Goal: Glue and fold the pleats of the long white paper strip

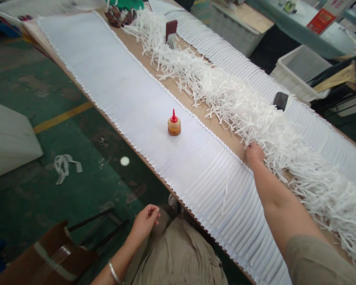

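Note:
My right hand (255, 153) reaches across the table to the near edge of a long heap of loose white strips (225, 85). Its fingers are closed on a strip at the heap's edge, partly hidden by the hand. Over my lap, beside the table's near edge, my left hand (146, 221) is curled with thumb and fingertips together; anything between them is too small to make out. Rows of white strips (213, 178) lie side by side along the table. On them stands a small squeeze bottle (174, 127) with a red pointed nozzle and amber liquid inside.
Brown board (192, 99) shows between the laid rows and the heap. A dark block (281, 101) and a reddish-brown upright piece (171, 29) stand beyond. Behind the table is a white plastic bin (302, 69). White scraps (65, 166) lie on the green floor at left.

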`<state>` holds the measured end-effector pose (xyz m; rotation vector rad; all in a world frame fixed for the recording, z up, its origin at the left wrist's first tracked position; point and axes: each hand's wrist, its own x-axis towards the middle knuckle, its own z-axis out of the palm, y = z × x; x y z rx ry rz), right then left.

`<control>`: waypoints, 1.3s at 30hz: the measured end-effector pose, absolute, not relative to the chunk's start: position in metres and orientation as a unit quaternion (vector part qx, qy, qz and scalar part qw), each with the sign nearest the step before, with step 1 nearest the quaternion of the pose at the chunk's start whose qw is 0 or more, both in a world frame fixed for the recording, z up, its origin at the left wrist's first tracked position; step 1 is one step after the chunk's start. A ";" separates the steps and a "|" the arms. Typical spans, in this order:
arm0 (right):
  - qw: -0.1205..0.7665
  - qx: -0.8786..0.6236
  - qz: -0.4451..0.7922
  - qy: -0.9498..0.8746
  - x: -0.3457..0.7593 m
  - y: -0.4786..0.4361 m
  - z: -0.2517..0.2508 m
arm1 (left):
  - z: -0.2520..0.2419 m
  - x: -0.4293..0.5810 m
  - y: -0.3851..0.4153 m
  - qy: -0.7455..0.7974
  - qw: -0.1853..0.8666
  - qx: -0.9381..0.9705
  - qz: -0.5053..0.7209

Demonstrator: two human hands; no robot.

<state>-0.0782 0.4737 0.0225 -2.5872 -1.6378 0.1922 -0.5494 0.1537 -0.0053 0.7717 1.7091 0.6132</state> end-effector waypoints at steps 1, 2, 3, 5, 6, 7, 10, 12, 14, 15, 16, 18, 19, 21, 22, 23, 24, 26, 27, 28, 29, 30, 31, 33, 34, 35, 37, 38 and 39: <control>0.032 -0.841 0.055 -0.537 -0.078 0.472 0.022 | -0.007 -0.551 0.152 0.725 0.553 0.324 0.254; 0.029 -0.838 0.047 -0.542 -0.079 0.467 0.023 | -0.007 -0.552 0.151 0.724 0.556 0.322 0.251; 0.028 -0.834 0.040 -0.550 -0.080 0.460 0.026 | -0.005 -0.551 0.152 0.721 0.562 0.322 0.248; 0.029 -0.822 0.028 -0.568 -0.084 0.440 0.039 | 0.000 -0.547 0.158 0.709 0.575 0.324 0.248; 0.030 -0.815 0.023 -0.578 -0.086 0.427 0.047 | 0.004 -0.544 0.163 0.700 0.583 0.328 0.251; 0.031 -0.808 0.020 -0.588 -0.089 0.413 0.057 | 0.009 -0.542 0.169 0.691 0.588 0.333 0.257; 0.030 -0.776 0.028 -0.629 -0.100 0.368 0.084 | 0.026 -0.532 0.191 0.659 0.596 0.368 0.274; 0.020 -0.740 0.061 -0.670 -0.116 0.338 0.099 | 0.041 -0.519 0.205 0.625 0.590 0.420 0.292; 0.001 -0.695 0.112 -0.710 -0.142 0.310 0.111 | 0.060 -0.498 0.217 0.568 0.586 0.480 0.322; -0.012 -0.668 0.147 -0.729 -0.157 0.297 0.117 | 0.069 -0.484 0.222 0.530 0.592 0.501 0.344; -0.027 -0.638 0.187 -0.746 -0.174 0.285 0.124 | 0.079 -0.470 0.227 0.485 0.606 0.519 0.358; -0.060 -0.558 0.292 -0.775 -0.204 0.266 0.140 | 0.095 -0.444 0.234 0.416 0.638 0.538 0.361; -0.065 -0.517 0.340 -0.783 -0.216 0.261 0.149 | 0.100 -0.435 0.236 0.393 0.654 0.543 0.351; -0.063 -0.479 0.393 -0.783 -0.227 0.258 0.166 | 0.103 -0.429 0.239 0.378 0.684 0.539 0.314; -0.058 -0.481 0.401 -0.778 -0.227 0.261 0.174 | 0.101 -0.433 0.238 0.387 0.694 0.529 0.298; -0.055 -0.491 0.405 -0.769 -0.222 0.267 0.180 | 0.097 -0.441 0.237 0.406 0.700 0.513 0.287; -0.054 -0.505 0.410 -0.758 -0.215 0.274 0.183 | 0.092 -0.451 0.234 0.432 0.700 0.494 0.282; -0.046 -0.530 0.426 -0.731 -0.195 0.292 0.182 | 0.077 -0.476 0.226 0.487 0.686 0.457 0.289; -0.039 -0.542 0.434 -0.719 -0.186 0.302 0.177 | 0.070 -0.488 0.222 0.511 0.674 0.444 0.294; -0.033 -0.552 0.438 -0.709 -0.177 0.312 0.171 | 0.062 -0.497 0.217 0.532 0.664 0.431 0.299; -0.027 -0.561 0.440 -0.701 -0.170 0.322 0.163 | 0.055 -0.504 0.212 0.550 0.656 0.417 0.304; -0.023 -0.567 0.440 -0.696 -0.164 0.332 0.154 | 0.049 -0.507 0.208 0.567 0.651 0.400 0.308; -0.020 -0.569 0.440 -0.694 -0.159 0.342 0.145 | 0.043 -0.507 0.205 0.582 0.649 0.378 0.312; -0.022 -0.567 0.434 -0.700 -0.152 0.364 0.127 | 0.034 -0.500 0.203 0.609 0.649 0.329 0.316; -0.025 -0.564 0.430 -0.705 -0.148 0.375 0.120 | 0.030 -0.494 0.203 0.619 0.651 0.306 0.315; -0.029 -0.563 0.424 -0.709 -0.144 0.386 0.112 | 0.027 -0.488 0.204 0.628 0.653 0.287 0.311; -0.036 -0.575 0.405 -0.710 -0.135 0.408 0.100 | 0.022 -0.476 0.208 0.642 0.654 0.268 0.297; -0.039 -0.584 0.396 -0.707 -0.131 0.418 0.095 | 0.019 -0.471 0.210 0.650 0.651 0.265 0.289; -0.043 -0.594 0.387 -0.704 -0.126 0.428 0.090 | 0.017 -0.466 0.212 0.659 0.646 0.263 0.281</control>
